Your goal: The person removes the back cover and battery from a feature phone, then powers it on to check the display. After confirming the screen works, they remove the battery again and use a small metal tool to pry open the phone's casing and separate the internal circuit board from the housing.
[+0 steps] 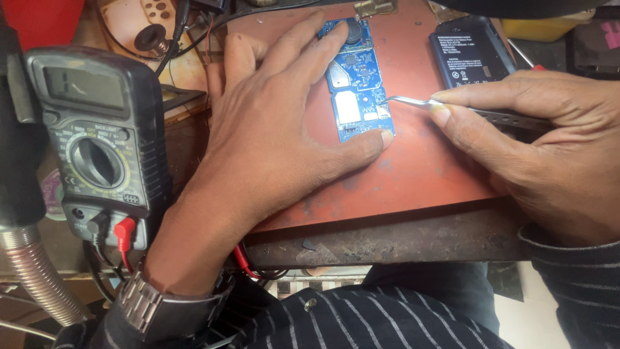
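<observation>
A blue circuit board point(356, 84) lies on a red-brown work mat point(413, 168). My left hand point(271, 129) presses down on it, thumb at the board's near end and fingers along its left side and far end. My right hand point(536, 142) pinches metal tweezers point(452, 108), whose curved tip touches the board's right edge near a small white part.
A black multimeter point(97, 136) with red and black leads plugged in stands at the left. A black phone battery point(468, 55) lies at the far right of the mat. A ribbed hose point(35, 271) runs at the lower left. The bench edge point(400, 239) is worn.
</observation>
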